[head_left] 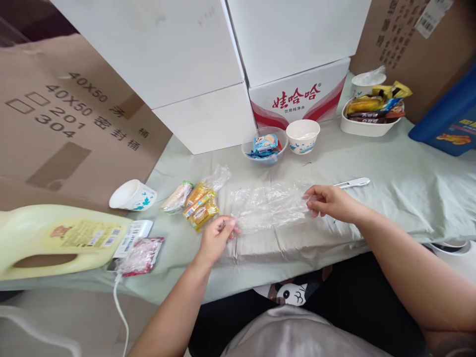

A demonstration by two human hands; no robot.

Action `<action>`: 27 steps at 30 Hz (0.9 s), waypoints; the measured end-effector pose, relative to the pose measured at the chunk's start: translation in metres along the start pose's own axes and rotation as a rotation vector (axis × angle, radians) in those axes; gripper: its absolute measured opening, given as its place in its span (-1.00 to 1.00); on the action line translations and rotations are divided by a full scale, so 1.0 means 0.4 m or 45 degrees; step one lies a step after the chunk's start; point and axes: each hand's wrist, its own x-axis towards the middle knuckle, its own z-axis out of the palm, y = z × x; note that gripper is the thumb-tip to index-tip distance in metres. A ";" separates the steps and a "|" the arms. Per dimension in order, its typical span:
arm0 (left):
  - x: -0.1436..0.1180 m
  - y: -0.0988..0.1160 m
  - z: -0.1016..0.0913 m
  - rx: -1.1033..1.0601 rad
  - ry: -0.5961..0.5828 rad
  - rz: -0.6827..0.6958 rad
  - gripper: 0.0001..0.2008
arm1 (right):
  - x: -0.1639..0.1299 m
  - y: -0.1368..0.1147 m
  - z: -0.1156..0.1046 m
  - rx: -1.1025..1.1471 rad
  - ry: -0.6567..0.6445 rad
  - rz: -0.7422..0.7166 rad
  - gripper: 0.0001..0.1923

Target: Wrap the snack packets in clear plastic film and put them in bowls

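Note:
A clear plastic bag (268, 206) lies flat and stretched on the pale green cloth (390, 198). My left hand (216, 239) pinches its left end, and my right hand (329, 202) pinches its right end. Just left of the bag lie yellow snack packets (200, 208) in a clear wrapper, with a pale wrapped snack (177, 197) beside them. A white pen-like tool (353, 183) rests behind my right hand.
A clear bowl of blue packets (265, 145) and a paper cup (302, 136) stand behind the bag. A white tray of snacks (370, 116) sits far right. A tipped cup (132, 195), yellow jug (55, 240) and red packet (141, 255) lie left. Boxes (297, 94) line the back.

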 end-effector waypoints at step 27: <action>0.116 0.090 0.146 1.013 -0.266 0.962 -0.72 | 0.055 -0.001 0.061 -0.871 0.467 0.163 -0.54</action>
